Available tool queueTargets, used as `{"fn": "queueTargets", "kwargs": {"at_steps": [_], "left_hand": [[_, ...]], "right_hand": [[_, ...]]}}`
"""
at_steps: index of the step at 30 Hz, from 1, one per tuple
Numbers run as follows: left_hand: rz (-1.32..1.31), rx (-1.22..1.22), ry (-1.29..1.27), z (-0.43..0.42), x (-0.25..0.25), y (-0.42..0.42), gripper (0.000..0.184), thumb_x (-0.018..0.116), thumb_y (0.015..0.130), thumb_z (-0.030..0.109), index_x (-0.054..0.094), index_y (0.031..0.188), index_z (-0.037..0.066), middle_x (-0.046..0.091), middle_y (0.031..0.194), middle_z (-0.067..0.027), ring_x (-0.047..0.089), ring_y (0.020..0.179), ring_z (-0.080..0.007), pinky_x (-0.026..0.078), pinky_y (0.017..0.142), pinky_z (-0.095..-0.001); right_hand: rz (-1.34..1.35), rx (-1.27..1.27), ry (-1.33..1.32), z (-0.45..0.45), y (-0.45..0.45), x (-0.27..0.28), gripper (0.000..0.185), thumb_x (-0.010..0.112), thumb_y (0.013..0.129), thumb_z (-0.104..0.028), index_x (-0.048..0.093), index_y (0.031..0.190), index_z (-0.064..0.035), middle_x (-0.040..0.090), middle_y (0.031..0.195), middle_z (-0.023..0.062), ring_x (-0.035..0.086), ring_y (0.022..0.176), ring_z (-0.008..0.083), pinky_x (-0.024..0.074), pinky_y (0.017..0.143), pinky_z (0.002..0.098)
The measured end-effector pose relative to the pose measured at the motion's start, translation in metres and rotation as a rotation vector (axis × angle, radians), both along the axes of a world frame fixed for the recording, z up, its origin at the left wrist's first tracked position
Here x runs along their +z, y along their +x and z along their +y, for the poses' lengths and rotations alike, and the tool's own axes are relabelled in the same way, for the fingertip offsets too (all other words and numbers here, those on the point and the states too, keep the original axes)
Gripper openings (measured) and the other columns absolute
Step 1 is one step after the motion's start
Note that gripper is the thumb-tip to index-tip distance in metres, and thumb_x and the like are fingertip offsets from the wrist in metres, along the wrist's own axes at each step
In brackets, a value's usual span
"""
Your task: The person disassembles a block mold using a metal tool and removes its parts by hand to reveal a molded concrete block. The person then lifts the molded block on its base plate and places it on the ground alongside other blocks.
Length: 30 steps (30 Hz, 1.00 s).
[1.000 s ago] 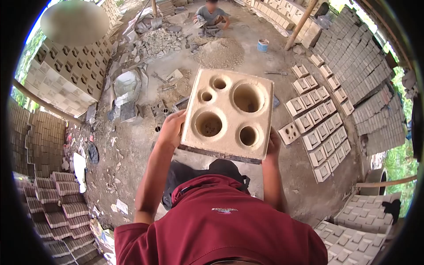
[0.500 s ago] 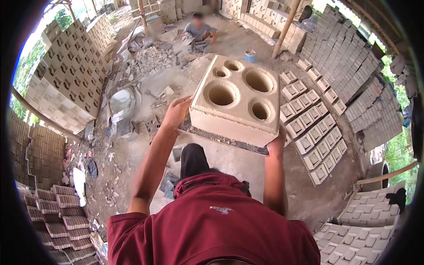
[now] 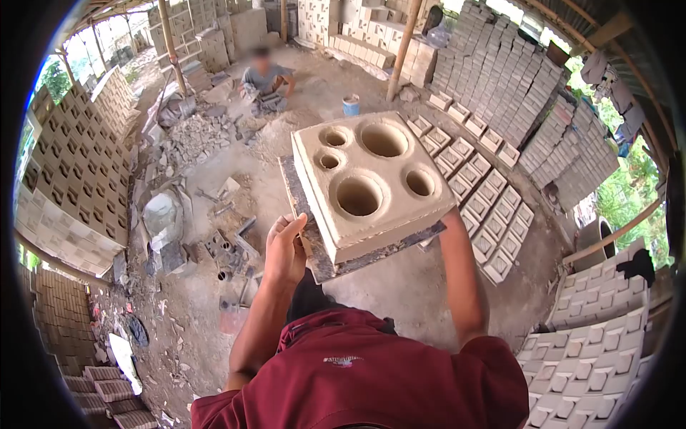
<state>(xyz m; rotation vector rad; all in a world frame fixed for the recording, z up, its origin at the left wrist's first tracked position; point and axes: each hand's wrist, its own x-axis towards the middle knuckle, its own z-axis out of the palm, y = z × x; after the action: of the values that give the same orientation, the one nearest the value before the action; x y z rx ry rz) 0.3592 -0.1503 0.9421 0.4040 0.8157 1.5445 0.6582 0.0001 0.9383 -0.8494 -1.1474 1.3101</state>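
A pale concrete block (image 3: 389, 175) with several round holes of different sizes in its top rests on a dark, thin board (image 3: 323, 266) in front of me. My left hand (image 3: 284, 247) grips the board's left edge, thumb on top and fingers curled by the rim. On the far side, my right hand (image 3: 451, 218) supports the board near its right corner; its fingers are mostly hidden beneath the board and block. The block sits slightly tilted in view, held above the ground.
Rows of moulded blocks (image 3: 493, 204) lie on the floor to the right. A person (image 3: 266, 79) crouches at the back, near a blue bucket (image 3: 351, 106). Rubble (image 3: 204, 143) and metal pieces (image 3: 246, 236) lie left. Stacked patterned blocks (image 3: 75, 161) line the left side.
The block and board have turned in my hands, showing more of the board's left side. My left hand has shifted along toward the near left edge. The surroundings have swung leftward in view.
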Motion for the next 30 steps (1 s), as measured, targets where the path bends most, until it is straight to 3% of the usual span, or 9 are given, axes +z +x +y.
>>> {"fn": "queueTargets", "kwargs": {"at_steps": [2, 5, 10, 12, 21, 26, 29, 30], "left_hand": [[-0.001, -0.040, 0.031, 0.002, -0.002, 0.000, 0.022, 0.051, 0.092, 0.010, 0.052, 0.112, -0.001, 0.063, 0.106, -0.0133, 0.064, 0.093, -0.0199, 0.052, 0.083, -0.0350], [-0.052, -0.055, 0.079, 0.003, 0.022, 0.003, 0.015, 0.056, 0.090, 0.008, 0.051, 0.102, 0.001, 0.063, 0.098, -0.0119, 0.064, 0.089, -0.0184, 0.053, 0.079, -0.0329], [-0.079, -0.084, 0.070, 0.012, 0.026, 0.000, 0.022, 0.055, 0.090, 0.006, 0.047, 0.109, -0.002, 0.062, 0.105, -0.0152, 0.064, 0.090, -0.0202, 0.053, 0.080, -0.0347], [-0.018, -0.112, 0.115, 0.022, 0.022, -0.007, 0.030, 0.055, 0.089, 0.008, 0.046, 0.115, -0.003, 0.059, 0.115, -0.0176, 0.061, 0.103, -0.0226, 0.047, 0.094, -0.0383], [0.017, -0.164, 0.123, 0.088, 0.009, -0.052, 0.021, 0.056, 0.089, 0.008, 0.050, 0.107, 0.000, 0.063, 0.106, -0.0142, 0.061, 0.096, -0.0195, 0.047, 0.089, -0.0343], [0.176, -0.221, 0.158, 0.136, 0.013, -0.080, 0.014, 0.059, 0.088, 0.012, 0.054, 0.096, 0.002, 0.063, 0.093, -0.0082, 0.060, 0.086, -0.0122, 0.048, 0.079, -0.0309], [0.199, -0.194, 0.121, 0.161, 0.016, -0.088, 0.010, 0.058, 0.089, 0.015, 0.055, 0.089, 0.006, 0.056, 0.082, 0.0001, 0.051, 0.072, -0.0049, 0.040, 0.065, -0.0230], [0.234, -0.117, 0.113, 0.166, 0.024, -0.084, 0.018, 0.058, 0.091, 0.017, 0.050, 0.078, 0.009, 0.052, 0.068, 0.0014, 0.044, 0.052, -0.0038, 0.035, 0.047, -0.0206]], "right_hand": [[0.025, 0.043, -0.012, 0.005, -0.004, 0.012, 0.029, 0.062, 0.086, -0.014, 0.063, 0.110, 0.0027, 0.066, 0.099, 0.0065, 0.062, 0.086, 0.0126, 0.0513, 0.074, 0.0265], [0.058, 0.071, -0.028, 0.009, -0.008, 0.018, 0.031, 0.061, 0.087, -0.015, 0.062, 0.112, 0.0022, 0.066, 0.101, 0.0071, 0.062, 0.087, 0.0134, 0.0519, 0.074, 0.0271], [0.090, 0.079, -0.043, 0.020, -0.017, 0.020, 0.033, 0.061, 0.088, -0.017, 0.060, 0.115, 0.0014, 0.066, 0.103, 0.0080, 0.063, 0.088, 0.0147, 0.0530, 0.074, 0.0283], [0.098, 0.068, -0.040, 0.026, -0.022, 0.021, 0.034, 0.061, 0.088, -0.017, 0.059, 0.117, 0.0011, 0.066, 0.105, 0.0084, 0.064, 0.089, 0.0152, 0.0534, 0.074, 0.0288], [0.173, -0.004, -0.021, 0.040, -0.057, 0.019, 0.038, 0.060, 0.090, -0.019, 0.056, 0.122, -0.0003, 0.065, 0.109, 0.0101, 0.065, 0.091, 0.0175, 0.0554, 0.075, 0.0308], [0.213, -0.113, -0.017, 0.043, -0.071, 0.017, 0.037, 0.060, 0.089, -0.019, 0.057, 0.121, 0.0003, 0.065, 0.108, 0.0110, 0.066, 0.090, 0.0182, 0.0555, 0.074, 0.0316], [0.219, -0.188, -0.059, 0.043, -0.077, 0.017, 0.033, 0.059, 0.089, -0.016, 0.060, 0.116, 0.0018, 0.066, 0.104, 0.0116, 0.066, 0.087, 0.0182, 0.0546, 0.072, 0.0317], [0.217, -0.206, -0.073, 0.044, -0.078, 0.017, 0.032, 0.059, 0.088, -0.016, 0.061, 0.114, 0.0024, 0.066, 0.103, 0.0118, 0.066, 0.086, 0.0182, 0.0544, 0.071, 0.0317]]}}
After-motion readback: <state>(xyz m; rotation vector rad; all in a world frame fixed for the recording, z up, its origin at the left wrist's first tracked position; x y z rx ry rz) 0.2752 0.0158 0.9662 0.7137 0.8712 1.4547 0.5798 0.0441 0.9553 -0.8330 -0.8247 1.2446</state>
